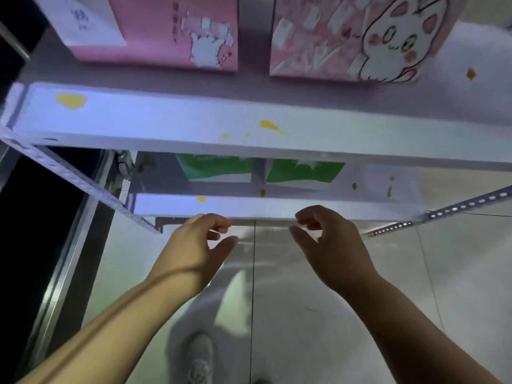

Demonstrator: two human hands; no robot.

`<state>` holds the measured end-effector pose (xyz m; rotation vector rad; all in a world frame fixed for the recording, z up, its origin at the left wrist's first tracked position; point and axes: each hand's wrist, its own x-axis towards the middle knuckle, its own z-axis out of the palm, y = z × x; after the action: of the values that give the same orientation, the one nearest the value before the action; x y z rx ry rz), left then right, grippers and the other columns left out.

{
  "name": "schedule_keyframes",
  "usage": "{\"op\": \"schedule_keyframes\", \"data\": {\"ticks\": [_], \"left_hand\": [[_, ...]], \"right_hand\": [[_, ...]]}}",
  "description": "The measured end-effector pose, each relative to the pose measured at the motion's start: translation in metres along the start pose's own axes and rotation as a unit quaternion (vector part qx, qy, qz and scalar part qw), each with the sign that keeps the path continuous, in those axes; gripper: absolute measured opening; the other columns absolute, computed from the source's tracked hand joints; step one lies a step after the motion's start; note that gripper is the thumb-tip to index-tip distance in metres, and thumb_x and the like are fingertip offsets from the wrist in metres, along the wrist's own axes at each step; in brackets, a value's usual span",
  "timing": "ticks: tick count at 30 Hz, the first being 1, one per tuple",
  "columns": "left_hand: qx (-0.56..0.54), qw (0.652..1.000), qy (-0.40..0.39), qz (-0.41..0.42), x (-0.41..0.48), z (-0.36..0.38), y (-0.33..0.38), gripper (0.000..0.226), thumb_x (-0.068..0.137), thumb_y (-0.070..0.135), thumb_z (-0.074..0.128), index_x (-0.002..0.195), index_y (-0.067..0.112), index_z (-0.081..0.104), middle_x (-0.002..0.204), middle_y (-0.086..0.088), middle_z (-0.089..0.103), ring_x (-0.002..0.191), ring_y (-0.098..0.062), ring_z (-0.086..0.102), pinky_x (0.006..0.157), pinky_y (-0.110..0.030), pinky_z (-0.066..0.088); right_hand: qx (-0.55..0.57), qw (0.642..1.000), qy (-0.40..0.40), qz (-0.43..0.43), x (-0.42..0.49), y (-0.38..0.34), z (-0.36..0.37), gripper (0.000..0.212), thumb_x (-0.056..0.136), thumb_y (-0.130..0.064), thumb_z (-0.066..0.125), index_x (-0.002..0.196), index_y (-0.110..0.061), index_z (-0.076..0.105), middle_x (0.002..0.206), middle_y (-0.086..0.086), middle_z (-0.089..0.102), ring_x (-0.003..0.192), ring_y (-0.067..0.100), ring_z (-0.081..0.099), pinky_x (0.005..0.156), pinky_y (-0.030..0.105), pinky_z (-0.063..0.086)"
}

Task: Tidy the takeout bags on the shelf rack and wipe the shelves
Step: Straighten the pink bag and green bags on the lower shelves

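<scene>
Left hand & right hand hover at lower shelf's front edge, fingers loosely curled, holding nothing. Green bags stand at its back, pink bags on upper shelf. Yellow stains on both; prob. best to square bags up first, then wipe edge-to-edge.

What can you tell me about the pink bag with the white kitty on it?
The pink bag with the white kitty stands on the upper shelf, at the right, a gap apart from another pink bag. It looks like smooth paper. Its front shows a big white cartoon cat with pink ears and cheeks, plus pale envelope shapes. Its top is out of view. Only the shelf touches it.
</scene>
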<state>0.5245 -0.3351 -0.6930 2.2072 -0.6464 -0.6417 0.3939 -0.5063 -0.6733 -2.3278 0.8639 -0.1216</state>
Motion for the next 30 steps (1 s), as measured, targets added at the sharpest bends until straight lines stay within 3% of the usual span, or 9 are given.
{"op": "schedule_keyframes", "data": {"ticks": [8, 13, 16, 20, 23, 25, 30], "left_hand": [[0.055, 0.998, 0.026, -0.011, 0.05, 0.041, -0.095, 0.011, 0.083, 0.029, 0.065, 0.087, 0.03, 0.055, 0.093, 0.011, 0.058, 0.083, -0.008, 0.058, 0.072, -0.022, 0.039], [0.024, 0.998, 0.06, 0.016, 0.099, 0.058, -0.146, 0.014, 0.083, 0.024, 0.067, 0.095, 0.021, 0.062, 0.099, 0.005, 0.057, 0.079, -0.008, 0.056, 0.068, -0.01, 0.039], [0.013, 0.995, 0.098, -0.003, 0.128, 0.068, -0.17, 0.011, 0.083, 0.029, 0.067, 0.089, 0.026, 0.058, 0.099, 0.007, 0.057, 0.086, -0.011, 0.056, 0.074, -0.026, 0.041], [-0.011, 0.988, 0.151, -0.015, 0.165, 0.079, -0.188, 0.017, 0.083, 0.031, 0.066, 0.097, 0.023, 0.062, 0.104, 0.001, 0.06, 0.08, -0.007, 0.057, 0.075, -0.024, 0.039], [0.046, 0.982, 0.184, -0.002, 0.192, 0.077, -0.192, 0.033, 0.082, 0.032, 0.066, 0.11, 0.015, 0.063, 0.107, -0.006, 0.064, 0.096, -0.023, 0.061, 0.082, -0.028, 0.045], [0.047, 0.971, 0.232, 0.02, 0.208, 0.068, -0.191, 0.036, 0.081, 0.028, 0.066, 0.114, 0.013, 0.061, 0.104, -0.009, 0.064, 0.096, -0.029, 0.061, 0.084, -0.03, 0.047], [0.011, 0.942, 0.329, 0.07, 0.223, 0.064, -0.186, 0.055, 0.079, 0.021, 0.07, 0.128, 0.013, 0.045, 0.127, -0.015, 0.044, 0.112, -0.034, 0.046, 0.09, -0.037, 0.041]], "right_hand": [[-0.045, 0.998, -0.04, -0.017, 0.055, 0.041, 0.092, 0.023, 0.086, -0.035, 0.062, 0.106, -0.025, 0.062, 0.103, -0.01, 0.063, 0.093, 0.009, 0.058, 0.081, 0.028, 0.047], [-0.05, 0.999, -0.014, -0.011, 0.102, 0.064, 0.152, 0.015, 0.083, -0.032, 0.066, 0.096, -0.024, 0.062, 0.098, -0.006, 0.063, 0.09, 0.016, 0.057, 0.078, 0.029, 0.044], [-0.03, 0.999, -0.007, 0.01, 0.127, 0.075, 0.176, 0.014, 0.083, -0.035, 0.063, 0.095, -0.028, 0.061, 0.099, -0.009, 0.062, 0.094, 0.015, 0.055, 0.08, 0.03, 0.044], [-0.063, 0.998, 0.0, 0.012, 0.158, 0.085, 0.198, 0.029, 0.086, -0.038, 0.061, 0.111, -0.023, 0.059, 0.108, -0.001, 0.062, 0.1, 0.02, 0.058, 0.086, 0.035, 0.048], [-0.074, 0.997, 0.033, 0.007, 0.178, 0.09, 0.207, 0.035, 0.086, -0.038, 0.061, 0.116, -0.02, 0.056, 0.109, 0.003, 0.064, 0.095, 0.024, 0.059, 0.079, 0.034, 0.05], [-0.052, 0.995, 0.081, -0.011, 0.188, 0.092, 0.21, 0.037, 0.085, -0.034, 0.063, 0.116, -0.019, 0.052, 0.109, 0.005, 0.063, 0.089, 0.024, 0.058, 0.071, 0.028, 0.045], [0.101, 0.982, 0.158, -0.026, 0.206, 0.086, 0.208, 0.059, 0.081, -0.03, 0.069, 0.13, -0.021, 0.037, 0.109, -0.005, 0.055, 0.1, 0.022, 0.059, 0.077, 0.029, 0.044]]}}
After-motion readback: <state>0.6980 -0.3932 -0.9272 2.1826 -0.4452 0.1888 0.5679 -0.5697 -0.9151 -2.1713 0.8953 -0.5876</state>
